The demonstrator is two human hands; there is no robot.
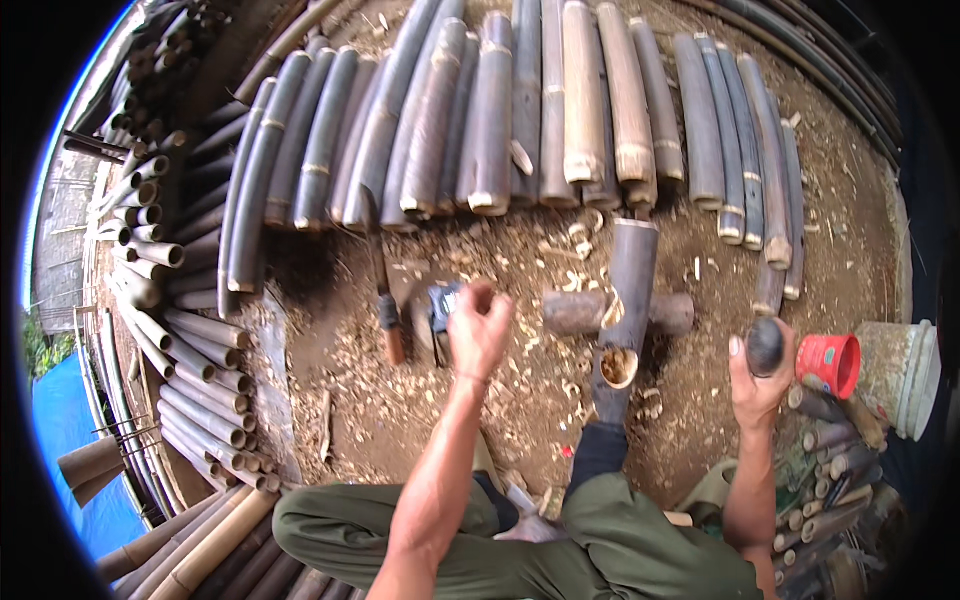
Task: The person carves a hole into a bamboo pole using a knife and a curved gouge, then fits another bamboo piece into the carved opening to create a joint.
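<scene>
My left hand [480, 330] is raised in the middle with its fingers curled in; whatever they hold, if anything, is hidden. Right beside it is a small dark pouch-like thing [441, 303] with a pale patch. On the right, my right hand [762, 385] is closed round a dark, rounded object [766, 346], seen end-on. Between my hands a dark bamboo length [633, 265] rests across a short log [574, 312], its near end close to my leg. Cut openings show pale wood in its upper side. Left of the pouch lies a long-bladed knife [391, 338] with a brown handle.
A row of bamboo lengths [490, 130] spans the far side. More bamboo is stacked at left [205, 425] and lower right [825, 480]. A red bucket [832, 363] and a whitish pail [895, 375] stand beside my right hand. Shavings [465, 410] litter the dirt floor.
</scene>
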